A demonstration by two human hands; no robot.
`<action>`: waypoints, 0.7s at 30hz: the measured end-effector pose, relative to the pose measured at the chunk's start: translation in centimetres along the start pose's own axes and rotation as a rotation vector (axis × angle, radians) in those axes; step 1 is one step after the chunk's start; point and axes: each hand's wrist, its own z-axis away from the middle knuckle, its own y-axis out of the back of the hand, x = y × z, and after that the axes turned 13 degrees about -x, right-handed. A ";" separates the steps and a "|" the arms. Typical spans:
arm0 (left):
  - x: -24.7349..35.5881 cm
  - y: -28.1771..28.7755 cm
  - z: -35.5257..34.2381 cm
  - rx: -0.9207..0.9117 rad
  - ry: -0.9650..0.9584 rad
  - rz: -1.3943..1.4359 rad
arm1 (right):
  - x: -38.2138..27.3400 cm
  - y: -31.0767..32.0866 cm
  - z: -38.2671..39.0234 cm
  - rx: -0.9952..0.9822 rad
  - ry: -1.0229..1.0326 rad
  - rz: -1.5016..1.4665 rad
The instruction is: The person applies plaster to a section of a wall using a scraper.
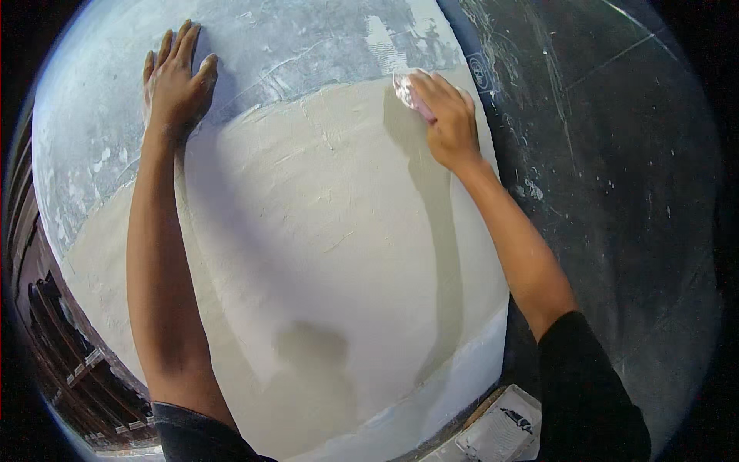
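A large pale sheet [331, 200] fills the middle, cream-coated over its lower part and streaky grey-blue above a ragged line. My left hand [178, 86] lies on the grey-blue part at the upper left, fingers stretched out and nothing in them. Near the sheet's right edge, my right hand [453, 119] is closed around a small white and pinkish wad [406, 91], pressed to the surface where cream meets grey-blue. Its kind, cloth or sponge, does not show clearly. White streaks [382, 42] run just above it. My arms cast shadows across the cream area.
A white-smeared tray [504, 431] with a dark mark stands by the sheet's lower right corner. Along the right runs a dark, scratched surface [608, 192] with white specks. Dark slatted pieces [77, 346] lie beyond the sheet's lower left edge.
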 end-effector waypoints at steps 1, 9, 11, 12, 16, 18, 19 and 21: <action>0.2 -0.1 -0.1 -0.001 0.000 0.005 | 0.7 -0.4 -0.1 -0.068 -0.042 -0.004; -0.4 0.3 0.1 0.003 0.026 -0.003 | -3.8 0.2 16.9 -0.395 -0.027 0.021; -0.5 0.3 0.3 0.007 0.030 0.000 | -4.4 0.8 14.2 -0.262 0.074 -0.005; -0.6 0.3 0.5 -0.007 0.029 0.009 | -5.0 0.9 10.1 -0.176 0.113 -0.009; 0.2 0.4 0.0 -0.008 -0.002 0.042 | -4.4 -0.6 -2.4 -0.042 0.106 0.017; 0.0 0.3 0.1 0.013 -0.014 0.034 | -4.8 -2.2 -1.0 -0.095 0.066 -0.011; -0.1 0.3 0.1 0.008 -0.014 0.032 | -5.1 -3.0 0.4 -0.147 0.022 -0.027; -0.8 0.3 0.4 0.007 -0.002 0.028 | -6.2 -3.5 7.2 -0.231 -0.032 -0.085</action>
